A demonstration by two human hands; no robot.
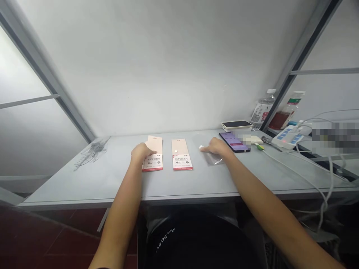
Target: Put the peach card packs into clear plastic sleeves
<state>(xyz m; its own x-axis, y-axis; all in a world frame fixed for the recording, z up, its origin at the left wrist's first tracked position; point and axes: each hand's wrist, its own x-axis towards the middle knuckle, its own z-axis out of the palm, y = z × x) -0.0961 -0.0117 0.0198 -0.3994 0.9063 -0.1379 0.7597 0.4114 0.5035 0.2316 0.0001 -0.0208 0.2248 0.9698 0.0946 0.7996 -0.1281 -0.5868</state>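
Two pink and white cards with red lower edges lie side by side on the grey desk. My left hand (142, 151) rests on the left card (153, 161), a finger reaching across its middle. The right card (182, 162) is untouched and has a small white piece (176, 151) on its pink part. Further right, my right hand (213, 146) is closed at the fingertips around another small white piece (201, 148). Under and beside that hand lies a clear plastic sleeve (214, 160).
At the right are a lit phone (234, 142), a second phone (237, 124), a clear bottle (263, 111), a bottle with dark red liquid (284, 114), a power strip (288, 136) and white cables (297, 175). A drawing (94, 151) marks the desk's left side.
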